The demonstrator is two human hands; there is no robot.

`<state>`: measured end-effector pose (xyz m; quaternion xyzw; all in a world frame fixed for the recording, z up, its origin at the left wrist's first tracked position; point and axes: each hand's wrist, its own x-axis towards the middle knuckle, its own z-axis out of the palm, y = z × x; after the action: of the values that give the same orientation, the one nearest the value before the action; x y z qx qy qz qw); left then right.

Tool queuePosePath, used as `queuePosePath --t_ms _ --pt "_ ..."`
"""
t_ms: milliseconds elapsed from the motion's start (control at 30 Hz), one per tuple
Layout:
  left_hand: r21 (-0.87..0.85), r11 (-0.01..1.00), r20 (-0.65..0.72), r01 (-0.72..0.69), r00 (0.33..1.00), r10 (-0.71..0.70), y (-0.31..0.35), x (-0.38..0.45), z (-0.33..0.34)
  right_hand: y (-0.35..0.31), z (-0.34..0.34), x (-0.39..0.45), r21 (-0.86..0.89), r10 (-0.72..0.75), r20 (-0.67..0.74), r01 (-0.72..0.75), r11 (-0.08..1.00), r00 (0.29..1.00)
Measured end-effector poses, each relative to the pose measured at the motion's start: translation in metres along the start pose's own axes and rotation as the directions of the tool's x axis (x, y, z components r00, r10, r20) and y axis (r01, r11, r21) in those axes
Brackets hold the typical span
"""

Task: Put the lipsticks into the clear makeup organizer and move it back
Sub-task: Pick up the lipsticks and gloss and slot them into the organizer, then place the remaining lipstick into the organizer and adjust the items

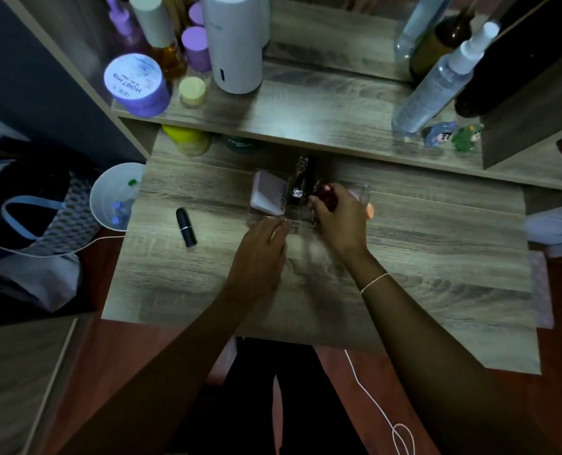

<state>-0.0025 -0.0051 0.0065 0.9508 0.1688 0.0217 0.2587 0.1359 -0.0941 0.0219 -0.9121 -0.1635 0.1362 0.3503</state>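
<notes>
**Loading lipsticks at the wood-grain dressing table**

Spreading across most of the view, the wood-grain dressing table (404, 257) is carrying everything, with a raised shelf (322, 106) running along its far side. On that shelf a tall white cylinder (233, 44) is standing beside purple-capped bottles (195, 47), and a purple tub (138, 85) is showing a lid that reads "MOIST HYA", seen upside down. A clear spray bottle (443, 80) is leaning at the right end; its print is too small to read.

Sitting at the middle of the tabletop, just below the shelf edge, the clear makeup organizer (292, 205) is holding a pale pink compact (269, 195) in its left part; the dark writing along the compact's edge is too blurred to read.

Reaching over the organizer's right side, the right hand (338, 218) is curling its fingers around a dark red lipstick (325, 193), gripping it above the compartments. The left hand (260, 254) is resting at the organizer's near edge, fingers loosely extended and touching the clear rim; whether it is actually gripping the rim, I cannot tell.

Lying alone on the table, well left of the organizer, a black lipstick (186, 227) is pointing away at a slight tilt.
</notes>
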Motion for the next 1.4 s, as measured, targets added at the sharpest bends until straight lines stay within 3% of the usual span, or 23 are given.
queuePosePath --t_ms 133,300,500,567,667,800,900,1033,1400 --pt "0.068 0.996 0.029 -0.064 0.998 0.062 -0.006 -0.008 0.006 0.003 0.003 0.002 0.015 0.008 -0.025 -0.008 1.000 1.000" --pt "0.060 0.997 0.045 -0.046 0.998 0.044 -0.014 -0.019 0.007 0.002 0.000 -0.001 0.083 0.025 -0.026 -0.023 0.996 0.999" --pt "0.002 0.995 -0.165 0.102 0.981 -0.100 -0.046 -0.051 -0.003 -0.003 0.005 -0.051 0.176 0.009 -0.100 0.009 0.984 0.995" --pt "-0.006 0.973 -0.202 0.229 0.953 -0.226 -0.064 -0.067 -0.009 -0.007 0.019 -0.077 0.156 -0.008 -0.026 0.012 0.988 1.000" --pt "-0.007 0.909 -0.244 0.417 0.881 -0.406 -0.092 -0.090 -0.016 -0.023 0.049 -0.100 0.134 -0.054 0.190 0.028 0.991 0.980" --pt "0.067 0.857 -0.279 0.510 0.835 -0.475 -0.128 -0.110 -0.024 -0.064 0.093 -0.097 0.111 -0.161 0.302 0.133 0.985 0.940" --pt "0.124 0.832 -0.242 0.541 0.829 -0.504 -0.145 -0.124 -0.023 -0.098 0.127 -0.083 0.057 -0.206 0.327 0.199 0.978 0.922" --pt "0.167 0.816 -0.228 0.553 0.827 -0.514 -0.151 -0.133 -0.014 -0.121 0.159 -0.068 -0.048 -0.164 0.364 0.194 0.980 0.917" --pt "0.175 0.833 -0.243 0.525 0.843 -0.480 -0.160 -0.134 -0.006 -0.107 0.163 -0.062 -0.160 -0.122 0.384 0.196 0.967 0.915"
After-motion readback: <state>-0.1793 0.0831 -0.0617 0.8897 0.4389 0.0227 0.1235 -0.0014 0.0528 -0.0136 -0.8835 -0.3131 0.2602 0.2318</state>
